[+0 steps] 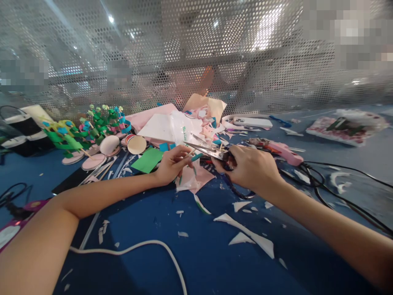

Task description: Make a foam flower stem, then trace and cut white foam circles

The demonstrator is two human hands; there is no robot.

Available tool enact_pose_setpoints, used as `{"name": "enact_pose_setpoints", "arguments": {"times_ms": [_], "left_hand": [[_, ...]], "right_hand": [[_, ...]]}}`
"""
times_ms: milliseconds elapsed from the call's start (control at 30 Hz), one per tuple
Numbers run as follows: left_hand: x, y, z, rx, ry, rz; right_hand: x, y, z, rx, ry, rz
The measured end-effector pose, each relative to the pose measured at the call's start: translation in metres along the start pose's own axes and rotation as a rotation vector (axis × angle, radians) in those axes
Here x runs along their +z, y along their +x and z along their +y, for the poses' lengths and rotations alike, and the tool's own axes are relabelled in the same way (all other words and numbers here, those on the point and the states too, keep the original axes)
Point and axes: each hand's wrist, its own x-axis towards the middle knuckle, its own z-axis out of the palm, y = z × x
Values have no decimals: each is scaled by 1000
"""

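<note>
My right hand (254, 166) grips a pair of scissors (211, 151), its fingers wrapped around the handles. The blades point left and look slightly parted. Close to them, the fingers of my left hand (173, 166) pinch what looks like a thin pale stick; the fingers partly hide it. A teal strip (197, 157) sits beside the fingertips under the blades, and I cannot tell whether it is joined to the stick. Beneath both hands lie pale pink paper pieces (201, 177) and a clear plastic bag (179, 127). Left of my left hand is a green paper square (147, 160).
Green and blue paper-strip models on round bases (93, 161) stand at the left. A pink glue gun (287, 153) with black cables lies right, a white phone (253, 122) behind it. White scraps (245, 229) and a white cord (147, 242) lie in front. Perforated metal screen (184, 49) behind.
</note>
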Motion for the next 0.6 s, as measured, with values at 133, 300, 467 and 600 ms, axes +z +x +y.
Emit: {"name": "enact_pose_setpoints", "arguments": {"times_ms": [133, 300, 467, 600], "left_hand": [[0, 0, 1, 1, 6, -5], [0, 1, 2, 0, -9, -3], [1, 2, 6, -16, -49, -12], [2, 3, 8, -69, -104, -34]], "right_hand": [[0, 1, 0, -2, -12, -24], [-1, 2, 1, -9, -11, -11], [-2, 4, 2, 67, 29, -78], [0, 5, 4, 90, 68, -154]]}}
